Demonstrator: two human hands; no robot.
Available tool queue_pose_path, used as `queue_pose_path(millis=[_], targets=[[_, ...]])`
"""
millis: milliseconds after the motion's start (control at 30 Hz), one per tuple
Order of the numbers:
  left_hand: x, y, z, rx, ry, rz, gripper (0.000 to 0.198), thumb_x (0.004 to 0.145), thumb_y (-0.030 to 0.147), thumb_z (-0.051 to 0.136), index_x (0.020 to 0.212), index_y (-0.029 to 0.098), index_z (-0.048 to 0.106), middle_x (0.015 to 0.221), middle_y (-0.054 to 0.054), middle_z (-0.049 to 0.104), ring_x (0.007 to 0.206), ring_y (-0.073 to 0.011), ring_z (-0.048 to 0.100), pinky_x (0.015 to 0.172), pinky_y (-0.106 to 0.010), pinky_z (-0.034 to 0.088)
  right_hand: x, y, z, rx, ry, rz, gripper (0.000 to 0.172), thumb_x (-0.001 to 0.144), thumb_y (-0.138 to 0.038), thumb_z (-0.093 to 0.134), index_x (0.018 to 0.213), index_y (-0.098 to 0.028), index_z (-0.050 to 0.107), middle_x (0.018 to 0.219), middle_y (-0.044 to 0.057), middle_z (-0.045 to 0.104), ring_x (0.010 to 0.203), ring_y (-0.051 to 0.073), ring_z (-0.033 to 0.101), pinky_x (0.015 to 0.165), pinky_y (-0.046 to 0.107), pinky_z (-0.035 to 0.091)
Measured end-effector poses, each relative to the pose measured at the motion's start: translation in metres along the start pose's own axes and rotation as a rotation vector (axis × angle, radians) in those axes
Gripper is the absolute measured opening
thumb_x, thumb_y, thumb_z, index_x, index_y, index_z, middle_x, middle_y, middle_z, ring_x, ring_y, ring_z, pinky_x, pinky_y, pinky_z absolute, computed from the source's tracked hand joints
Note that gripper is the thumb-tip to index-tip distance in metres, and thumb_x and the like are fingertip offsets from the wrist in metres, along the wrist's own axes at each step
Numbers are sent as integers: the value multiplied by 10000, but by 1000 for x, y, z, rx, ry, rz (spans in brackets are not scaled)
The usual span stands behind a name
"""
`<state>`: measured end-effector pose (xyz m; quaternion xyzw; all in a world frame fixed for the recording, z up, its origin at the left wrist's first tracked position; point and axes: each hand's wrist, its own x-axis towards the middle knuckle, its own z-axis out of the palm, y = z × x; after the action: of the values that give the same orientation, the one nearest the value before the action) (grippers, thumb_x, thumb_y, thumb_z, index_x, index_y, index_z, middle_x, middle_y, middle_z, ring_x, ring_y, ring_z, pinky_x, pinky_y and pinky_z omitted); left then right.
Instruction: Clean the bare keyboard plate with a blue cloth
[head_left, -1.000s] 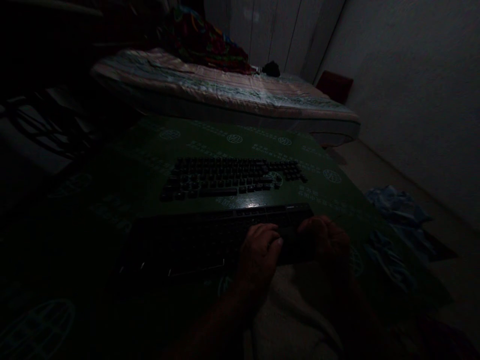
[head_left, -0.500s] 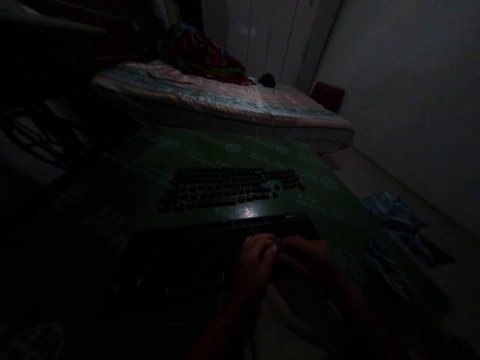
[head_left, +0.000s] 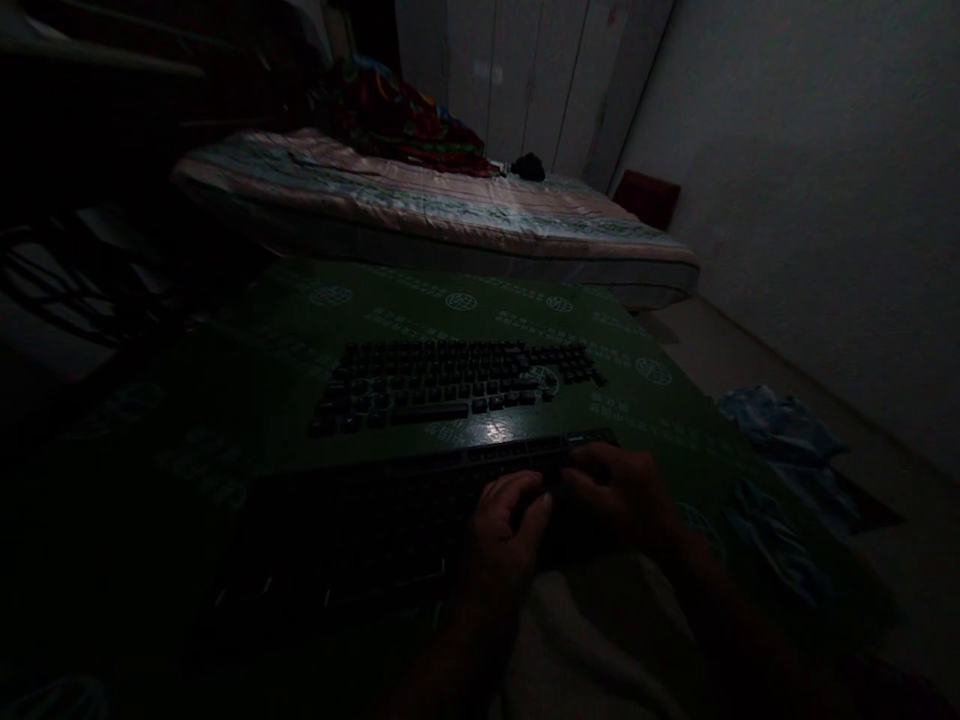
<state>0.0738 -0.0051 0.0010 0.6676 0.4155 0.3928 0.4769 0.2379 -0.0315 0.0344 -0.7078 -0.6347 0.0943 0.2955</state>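
A black keyboard base (head_left: 352,520) lies on a green printed board in very dim light. My left hand (head_left: 506,520) is over its right half, thumb and forefinger curled toward each other. Whatever is between those fingertips is too dark to make out. Just to the right, my right hand (head_left: 619,490) bends its fingers down at the keyboard's upper right part. Its fingertips are lost in shadow, and so is any small thing in them. Beyond the keyboard, loose black keycaps (head_left: 431,412) are laid out in rows like a keyboard layout.
The green board (head_left: 285,330) carries white globe prints. A bed (head_left: 450,220) with a red patterned blanket (head_left: 412,130) stands behind it. Crumpled cloth (head_left: 780,425) is on the right. A dark spoked wheel (head_left: 67,280) shows at the left.
My right hand has moved up and slightly away from my left, toward the keyboard's upper right. The small object seen between my fingertips is no longer distinguishable. The view has shifted slightly.
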Motion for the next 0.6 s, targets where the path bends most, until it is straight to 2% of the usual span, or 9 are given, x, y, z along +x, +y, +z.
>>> queue_pose_path(millis=[67,133,267,433,600], targets=[[-1,0,0,24,1,21,209,799,273,540,958,210,660,1023,-54,663,983,-209,604,886,-381,484,28,13,-5,-31,2,93,184,771,-299,596,830,-190,732,735,36,728,638,167,650,553,230,432],[-1,-1,0,54,-11,52,197,798,260,541,944,209,663,1004,-51,667,972,-207,606,877,-380,489,57,27,-6,-159,-31,178,195,755,-306,612,824,-178,741,753,47,730,667,178,649,559,237,418],[-2,-6,0,86,-42,107,176,796,226,536,916,206,663,981,-47,673,956,-201,607,857,-372,496,100,48,5,-215,-56,207,224,756,-309,601,802,-146,748,786,89,729,711,196,650,552,240,385],[-4,-10,0,96,-62,122,165,808,205,532,917,209,656,989,-39,668,959,-190,603,856,-360,491,117,59,21,-264,-124,245,194,730,-283,606,758,-157,752,752,81,727,662,170,634,524,220,354],[-5,-9,0,92,-68,154,151,804,187,536,891,203,658,967,-43,671,945,-194,604,839,-354,493,121,64,26,-290,-172,269,227,745,-287,586,811,-152,756,809,89,734,720,180,646,547,220,368]])
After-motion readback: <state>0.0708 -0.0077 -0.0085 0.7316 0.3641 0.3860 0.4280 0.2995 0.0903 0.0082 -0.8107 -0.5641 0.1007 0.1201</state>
